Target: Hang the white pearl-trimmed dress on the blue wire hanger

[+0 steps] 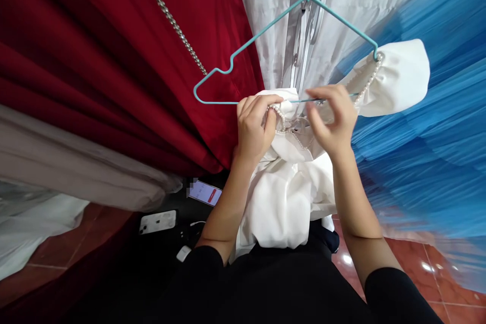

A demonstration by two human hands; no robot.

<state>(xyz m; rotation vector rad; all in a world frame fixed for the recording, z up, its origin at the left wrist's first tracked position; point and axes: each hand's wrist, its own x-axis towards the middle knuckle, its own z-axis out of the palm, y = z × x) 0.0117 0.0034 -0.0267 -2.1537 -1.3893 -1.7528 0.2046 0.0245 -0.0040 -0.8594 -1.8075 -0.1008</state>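
A light-blue hanger [271,23] hangs in front of me, and a white dress [283,207] with pearl-beaded edging is partly on it. One puffed white part [398,78] with a pearl strand [368,81] hangs at the hanger's right shoulder. My left hand [254,124] is closed on the dress's pearl-trimmed edge, just under the hanger's bottom bar. To its right, by the same bar, my right hand [334,116] has thumb and forefinger apart, with nothing visible between them. Its fingertips are slightly blurred. The hanger's left shoulder is bare.
Red fabric [197,20] with a rhinestone strip [170,17] hangs at left, blue tulle [425,152] at right. White garments and a metal rack [299,50] stand behind. Low at left, a white phone [157,221] and a lit phone [205,192] lie on a black surface.
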